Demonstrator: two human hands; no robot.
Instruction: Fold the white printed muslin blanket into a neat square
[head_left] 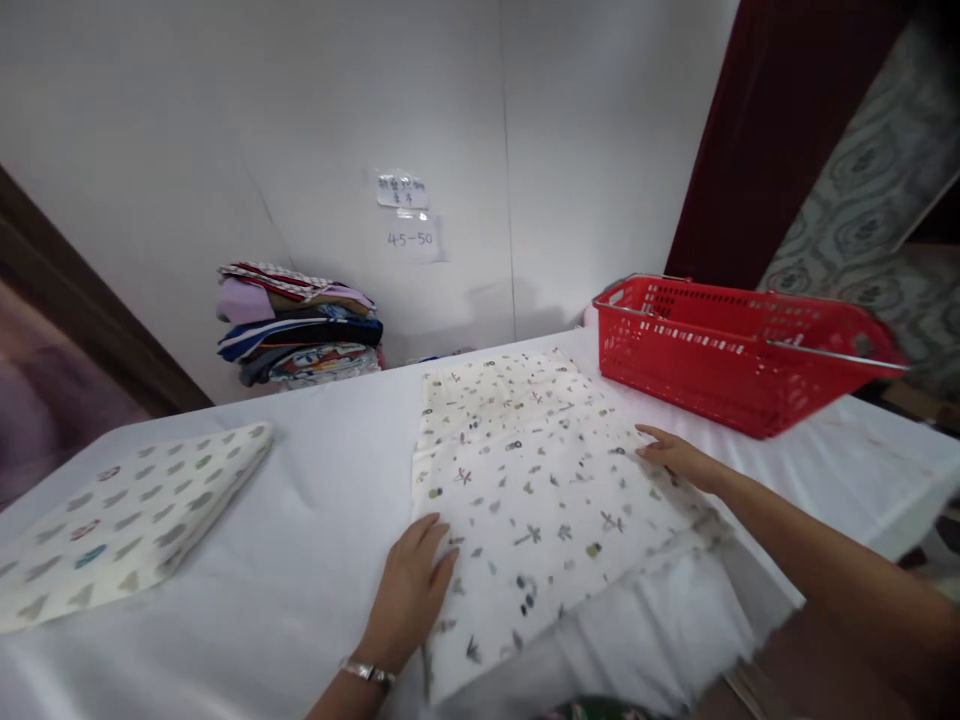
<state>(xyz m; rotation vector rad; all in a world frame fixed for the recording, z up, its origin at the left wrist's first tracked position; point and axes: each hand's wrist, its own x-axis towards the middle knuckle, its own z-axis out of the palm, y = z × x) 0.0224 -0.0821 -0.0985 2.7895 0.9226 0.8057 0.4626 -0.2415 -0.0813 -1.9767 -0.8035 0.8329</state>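
The printed cloth (525,490) lies flat on the white surface (315,520), its long axis running away from the person toward the wall, its near end hanging a little over the surface's front edge. It sits between the two hands, so both reach it about equally. The left hand (411,588) rests palm down on the cloth's near left edge, fingers together and flat, pressing rather than gripping; a bracelet shows at the wrist. The right hand (679,457) lies on the cloth's right edge farther from the body, arm stretched forward and in from the right, fingers extended and flat. It seems to hold nothing, though the fingertips are a bit blurred. A red basket (742,350) stands just beyond the right hand, apart from the cloth. Well to the left lies a folded patterned cloth (127,520), and a stack of folded fabrics (300,325) sits against the wall.
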